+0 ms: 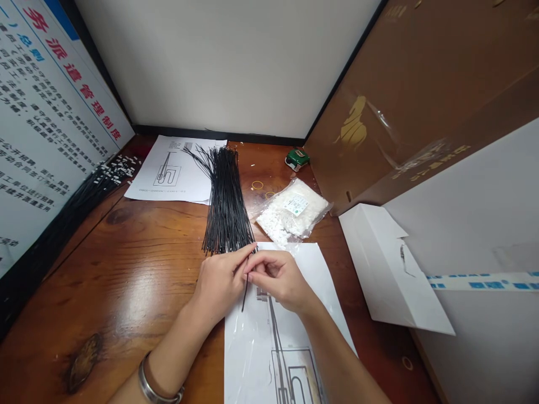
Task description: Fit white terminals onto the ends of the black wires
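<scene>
At the far left, a bundle of black wires tipped with white connectors (pixel 105 177) is lying beside a white poster printed with characters (pixel 46 112). A white paper sheet with a line drawing (pixel 174 168) is lying at the far side of the brown wooden table (pixel 126 269). In the middle, a thick bundle of thin black wires (pixel 226 196) is resting. Just near it, the left hand (pixel 219 280) and right hand (pixel 281 278) are meeting, fingertips pressed together, both pinching a single thin black wire (pixel 244 297) over a glossy drawing sheet (pixel 261 348). To the right, a clear bag of small white parts (pixel 293 214) is sitting beside a brown cardboard box (pixel 421 95).
</scene>
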`<state>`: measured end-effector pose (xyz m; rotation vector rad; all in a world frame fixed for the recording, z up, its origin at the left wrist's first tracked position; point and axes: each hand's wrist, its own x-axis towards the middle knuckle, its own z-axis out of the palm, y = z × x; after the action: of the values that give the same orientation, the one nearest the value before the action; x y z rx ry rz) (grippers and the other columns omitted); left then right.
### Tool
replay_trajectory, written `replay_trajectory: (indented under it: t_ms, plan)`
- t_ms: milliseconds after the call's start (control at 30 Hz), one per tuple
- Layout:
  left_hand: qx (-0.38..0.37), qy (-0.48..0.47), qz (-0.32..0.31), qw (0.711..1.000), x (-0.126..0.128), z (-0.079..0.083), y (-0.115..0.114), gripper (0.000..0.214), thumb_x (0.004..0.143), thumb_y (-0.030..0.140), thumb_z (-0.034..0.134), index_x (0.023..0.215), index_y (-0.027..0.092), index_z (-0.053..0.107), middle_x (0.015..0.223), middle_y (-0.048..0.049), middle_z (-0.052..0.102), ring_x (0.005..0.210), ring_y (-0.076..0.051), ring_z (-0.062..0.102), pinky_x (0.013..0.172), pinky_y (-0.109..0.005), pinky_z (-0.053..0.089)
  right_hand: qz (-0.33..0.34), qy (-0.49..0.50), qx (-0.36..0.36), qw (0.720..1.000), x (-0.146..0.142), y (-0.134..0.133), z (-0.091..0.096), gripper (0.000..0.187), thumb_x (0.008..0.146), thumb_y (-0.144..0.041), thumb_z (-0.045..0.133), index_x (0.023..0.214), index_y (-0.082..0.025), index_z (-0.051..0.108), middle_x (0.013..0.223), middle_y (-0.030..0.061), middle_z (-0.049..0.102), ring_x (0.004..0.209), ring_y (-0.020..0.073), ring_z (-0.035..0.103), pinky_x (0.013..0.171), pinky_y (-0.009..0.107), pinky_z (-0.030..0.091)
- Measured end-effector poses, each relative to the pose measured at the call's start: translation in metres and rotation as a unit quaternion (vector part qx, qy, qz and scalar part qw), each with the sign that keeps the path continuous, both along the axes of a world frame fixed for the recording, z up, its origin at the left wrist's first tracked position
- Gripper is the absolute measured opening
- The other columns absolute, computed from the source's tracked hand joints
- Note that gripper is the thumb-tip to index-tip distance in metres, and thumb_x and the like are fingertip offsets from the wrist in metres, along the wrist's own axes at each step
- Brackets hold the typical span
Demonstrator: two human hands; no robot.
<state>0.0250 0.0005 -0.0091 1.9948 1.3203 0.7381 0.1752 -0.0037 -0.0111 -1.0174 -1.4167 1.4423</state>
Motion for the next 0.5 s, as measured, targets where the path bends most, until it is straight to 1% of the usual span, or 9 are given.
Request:
replay_trajectory:
  t_ms: [67, 100, 233, 267, 367, 400, 433, 500]
  plan:
    - [0.002, -0.014, -0.018, 1.000, -0.0001, 0.0002, 0.0001, 0.042, 0.083, 0.008, 0.049, 0.116, 0.025, 0.069, 0.100, -0.0037, 0.076, 0.083, -0.018, 0.071, 0.073, -0.027, 0.052, -0.033, -0.001, 0.001, 0.999, 0.0004, 0.0004, -0.0002, 0.003, 0.070, -0.018, 0.065, 0.071, -0.018, 0.067, 0.046, -0.0094, 0.034, 0.044, 0.0066, 0.030, 0.043, 0.022, 0.027]
    - [0.002, -0.015, -0.020, 1.000, -0.0001, 0.0006, 0.0000, 0.042, 0.083, 0.008, 0.049, 0.116, 0.025, 0.069, 0.100, -0.0034, 0.076, 0.082, -0.018, 0.071, 0.073, -0.027, 0.052, -0.038, -0.001, -0.001, 0.999, 0.0006, 0.0005, -0.0003, 0.003, 0.070, -0.018, 0.065, 0.071, -0.018, 0.067, 0.047, -0.0093, 0.035, 0.044, 0.0065, 0.030, 0.043, 0.022, 0.026]
    - [-0.003, 0.012, 0.014, 1.000, -0.0001, 0.0018, -0.0010, 0.043, 0.086, 0.013, 0.048, 0.124, 0.024, 0.063, 0.097, -0.0047, 0.077, 0.078, -0.018, 0.072, 0.071, -0.028, 0.052, 0.016, 0.006, -0.022, 1.000, 0.0021, 0.0011, -0.0003, 0.004, 0.070, -0.019, 0.064, 0.066, -0.018, 0.067, 0.046, -0.0070, 0.042, 0.043, 0.0072, 0.033, 0.042, 0.022, 0.027]
    - [-0.003, 0.012, 0.013, 1.000, -0.0001, 0.0018, -0.0011, 0.042, 0.087, 0.013, 0.048, 0.124, 0.024, 0.064, 0.096, -0.0043, 0.077, 0.078, -0.018, 0.071, 0.071, -0.027, 0.052, 0.017, 0.007, -0.022, 1.000, 0.0023, 0.0013, -0.0003, 0.003, 0.070, -0.020, 0.065, 0.068, -0.018, 0.066, 0.046, -0.0072, 0.042, 0.043, 0.0073, 0.033, 0.042, 0.022, 0.027]
    - [0.006, -0.013, -0.015, 1.000, -0.0004, 0.0011, -0.0013, 0.040, 0.086, 0.011, 0.048, 0.117, 0.026, 0.068, 0.097, -0.0014, 0.077, 0.081, -0.016, 0.071, 0.072, -0.025, 0.052, -0.046, -0.001, 0.001, 0.999, 0.0023, 0.0021, -0.0004, 0.003, 0.070, -0.020, 0.066, 0.073, -0.019, 0.067, 0.047, -0.0087, 0.038, 0.044, 0.0071, 0.032, 0.042, 0.021, 0.027]
    - [0.009, -0.020, -0.019, 1.000, -0.0005, 0.0007, -0.0013, 0.040, 0.086, 0.011, 0.048, 0.116, 0.027, 0.068, 0.099, -0.0011, 0.076, 0.082, -0.016, 0.071, 0.073, -0.025, 0.052, -0.062, -0.004, 0.008, 0.998, 0.0021, 0.0021, -0.0005, 0.003, 0.070, -0.020, 0.066, 0.073, -0.019, 0.067, 0.048, -0.0083, 0.039, 0.044, 0.0071, 0.032, 0.043, 0.021, 0.028]
    - [0.011, -0.020, -0.016, 1.000, -0.0005, 0.0002, -0.0012, 0.039, 0.087, 0.011, 0.048, 0.117, 0.026, 0.068, 0.099, -0.0014, 0.076, 0.082, -0.016, 0.071, 0.073, -0.026, 0.052, -0.061, -0.006, 0.009, 0.998, 0.0020, 0.0019, -0.0006, 0.002, 0.070, -0.019, 0.065, 0.071, -0.019, 0.067, 0.048, -0.0075, 0.041, 0.045, 0.0073, 0.033, 0.043, 0.021, 0.028]
    - [0.009, -0.006, 0.007, 1.000, -0.0006, -0.0007, -0.0012, 0.039, 0.088, 0.014, 0.048, 0.121, 0.025, 0.066, 0.099, -0.0033, 0.077, 0.080, -0.017, 0.071, 0.071, -0.026, 0.052, -0.022, -0.002, -0.002, 1.000, 0.0019, 0.0012, -0.0009, 0.006, 0.070, -0.017, 0.062, 0.066, -0.018, 0.066, 0.050, -0.0054, 0.046, 0.045, 0.0074, 0.035, 0.042, 0.022, 0.027]
